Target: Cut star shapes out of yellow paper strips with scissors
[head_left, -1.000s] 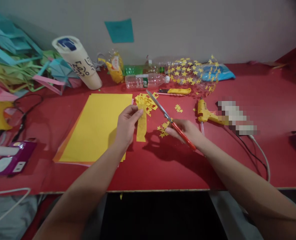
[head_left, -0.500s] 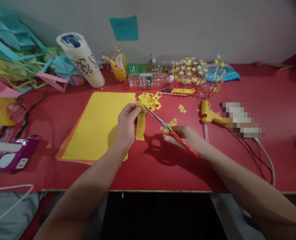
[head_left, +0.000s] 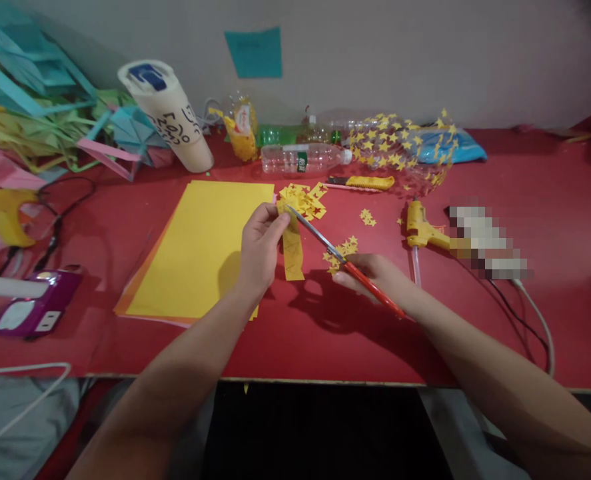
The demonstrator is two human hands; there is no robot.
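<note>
My left hand (head_left: 261, 243) pinches the top of a yellow paper strip (head_left: 293, 250) with faint drawn lines on it. My right hand (head_left: 375, 277) is closed around the red handles of a pair of scissors (head_left: 328, 245). The blades point up and left, with their tips at the strip's top beside my left thumb. Just behind lies a heap of yellow paper scraps (head_left: 305, 200) with star-shaped holes. Small cut-out yellow stars (head_left: 342, 252) lie under and beside the scissors, and a smaller cluster of stars (head_left: 368, 217) is farther back.
A stack of yellow paper (head_left: 190, 247) lies left. Behind are a utility knife (head_left: 370, 182), a clear bottle (head_left: 300, 160), a star-covered clear bottle (head_left: 390, 143) and a white cylinder (head_left: 175, 120). Yellow glue guns (head_left: 420, 227) (head_left: 10, 213) with cables lie at both sides, a purple power strip (head_left: 35, 303) left.
The strip has swung slightly, its lower end now farther right. Both hands and the scissors shift little; the whole view has moved slightly.
</note>
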